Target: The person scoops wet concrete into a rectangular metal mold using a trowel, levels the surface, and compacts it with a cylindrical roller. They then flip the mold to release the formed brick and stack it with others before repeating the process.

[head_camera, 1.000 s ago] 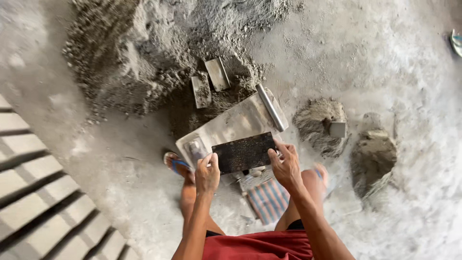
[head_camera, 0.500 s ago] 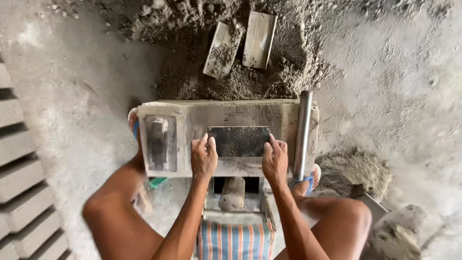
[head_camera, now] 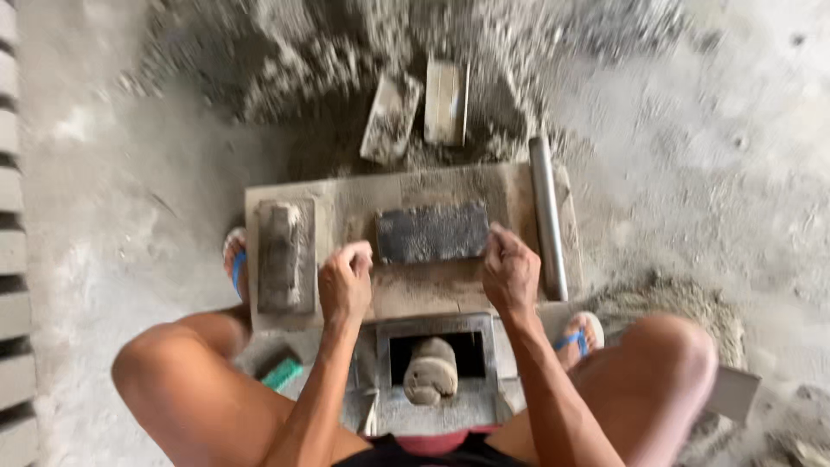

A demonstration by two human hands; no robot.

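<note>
A dark rectangular block (head_camera: 432, 232) lies on a grey press table (head_camera: 510, 186) in front of me. My left hand (head_camera: 345, 281) rests half-curled on the table at the block's left end, fingertips touching it. My right hand (head_camera: 510, 270) sits against the block's right end, fingers bent. Neither hand lifts the block. A grey rectangular mould piece (head_camera: 285, 254) lies on the table's left side. A metal pipe (head_camera: 547, 216) lies along the table's right edge.
Below the table is a metal frame with a square opening and a rounded grey lump (head_camera: 430, 370). Two flat boards (head_camera: 419, 111) lie in a damp cement heap (head_camera: 346, 60) beyond. Stacked pale blocks (head_camera: 13, 259) line the left edge. My knees flank the frame.
The view has swung and moved closer over the table. My hands have slid from the block's near edge out to its two ends.
</note>
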